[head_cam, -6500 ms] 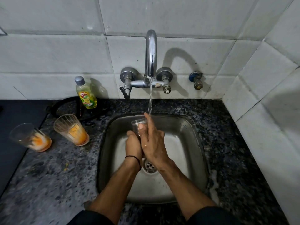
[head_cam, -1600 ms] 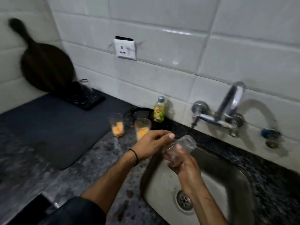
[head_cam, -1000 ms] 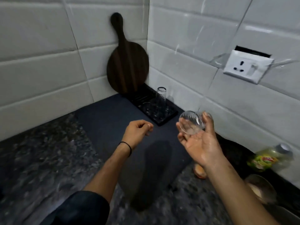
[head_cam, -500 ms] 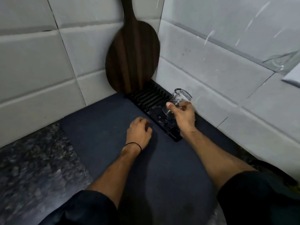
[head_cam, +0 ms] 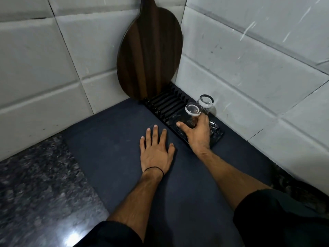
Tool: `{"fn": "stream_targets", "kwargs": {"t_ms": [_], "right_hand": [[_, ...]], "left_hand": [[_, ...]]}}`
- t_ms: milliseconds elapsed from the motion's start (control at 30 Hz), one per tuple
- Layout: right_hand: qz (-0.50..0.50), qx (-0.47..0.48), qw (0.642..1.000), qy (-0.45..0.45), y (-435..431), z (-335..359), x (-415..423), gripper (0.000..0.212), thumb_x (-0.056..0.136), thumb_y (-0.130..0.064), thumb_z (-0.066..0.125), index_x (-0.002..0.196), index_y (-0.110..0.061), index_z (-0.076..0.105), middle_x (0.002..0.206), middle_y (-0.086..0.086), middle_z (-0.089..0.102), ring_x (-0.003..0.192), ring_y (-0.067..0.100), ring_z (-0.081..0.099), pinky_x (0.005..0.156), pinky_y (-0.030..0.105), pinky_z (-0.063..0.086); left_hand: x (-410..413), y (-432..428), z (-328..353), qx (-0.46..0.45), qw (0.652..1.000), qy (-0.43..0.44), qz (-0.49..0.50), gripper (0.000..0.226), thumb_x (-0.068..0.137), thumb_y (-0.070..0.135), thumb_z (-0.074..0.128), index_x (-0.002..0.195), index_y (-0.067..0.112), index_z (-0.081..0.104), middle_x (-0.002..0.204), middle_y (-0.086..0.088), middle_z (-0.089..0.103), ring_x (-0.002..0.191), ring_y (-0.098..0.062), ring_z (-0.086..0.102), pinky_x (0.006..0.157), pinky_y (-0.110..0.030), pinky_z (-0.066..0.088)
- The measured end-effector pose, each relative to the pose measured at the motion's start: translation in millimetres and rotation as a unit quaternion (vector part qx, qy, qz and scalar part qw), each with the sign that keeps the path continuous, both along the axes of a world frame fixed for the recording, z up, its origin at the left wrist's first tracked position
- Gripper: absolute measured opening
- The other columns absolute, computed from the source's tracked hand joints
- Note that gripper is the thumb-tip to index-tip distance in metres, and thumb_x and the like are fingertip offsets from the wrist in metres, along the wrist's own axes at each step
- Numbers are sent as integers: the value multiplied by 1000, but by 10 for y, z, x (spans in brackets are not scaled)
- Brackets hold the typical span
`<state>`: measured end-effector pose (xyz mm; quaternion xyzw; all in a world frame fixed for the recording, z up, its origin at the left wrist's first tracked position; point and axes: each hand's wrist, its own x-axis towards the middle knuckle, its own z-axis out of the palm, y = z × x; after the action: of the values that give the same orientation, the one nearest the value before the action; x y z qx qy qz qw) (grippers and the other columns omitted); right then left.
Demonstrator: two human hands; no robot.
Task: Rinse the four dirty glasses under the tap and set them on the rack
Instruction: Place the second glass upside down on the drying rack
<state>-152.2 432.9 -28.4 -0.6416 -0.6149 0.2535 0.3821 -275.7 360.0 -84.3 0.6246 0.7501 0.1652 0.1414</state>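
Note:
Two clear glasses stand upside down on the black slotted rack [head_cam: 163,104] in the wall corner. My right hand [head_cam: 197,134] wraps its thumb and fingers round the nearer glass [head_cam: 191,113], which rests on the rack. The second glass [head_cam: 205,102] stands just behind it, next to the wall tiles. My left hand [head_cam: 155,150] lies flat with spread fingers on the dark mat [head_cam: 106,143], left of the rack. The sink, the tap and the dirty glasses are out of view.
A round dark wooden board [head_cam: 149,54] leans upright in the corner behind the rack. White tiled walls close in at the back and right. Speckled granite counter [head_cam: 35,184] runs to the left of the mat.
My right hand has lowered the glass onto the rack beside the other glass. My left hand has opened from a loose fist and flattened on the mat.

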Motion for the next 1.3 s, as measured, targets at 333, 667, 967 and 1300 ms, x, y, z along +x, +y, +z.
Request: {"fn": "stream_targets", "kwargs": {"t_ms": [333, 667, 967, 1300], "right_hand": [[10, -44, 998, -38, -268, 116, 254, 78, 78, -39, 84, 137, -7, 45, 134, 8, 47, 125, 25, 47, 107, 39, 43], [1, -25, 993, 118, -1731, 552, 1301, 23, 89, -12, 73, 108, -20, 63, 95, -4, 65, 84, 10, 63, 79, 28, 53], [-87, 89, 985, 118, -3018, 1021, 2616, 13, 94, 0, 64, 102, -9, 69, 89, -1, 69, 83, 8, 65, 80, 24, 53], [-194, -9, 973, -122, -3612, 614, 3341, 41, 82, -24, 73, 120, -14, 64, 130, 9, 48, 121, 30, 44, 100, 35, 39]], "left_hand": [[-52, 18, 103, -35, 998, -45, -5, 62, 101, 50, 37, 157, 32, 20, 168, 1, 2, 154, -23, -6, 124, -45, -3], [845, -831, 678, 9, 975, -221, 4, 31, 94, 23, 55, 123, 21, 66, 129, -1, 63, 113, -25, 60, 98, -46, 46], [2049, -1954, 659, 10, 961, -264, -75, 21, 94, 16, 57, 110, 16, 71, 112, -2, 68, 98, -20, 64, 88, -38, 52], [2610, -2423, 338, 32, 979, -112, -165, 24, 87, 21, 63, 109, 16, 68, 117, -4, 62, 108, -28, 57, 94, -44, 44]]}}
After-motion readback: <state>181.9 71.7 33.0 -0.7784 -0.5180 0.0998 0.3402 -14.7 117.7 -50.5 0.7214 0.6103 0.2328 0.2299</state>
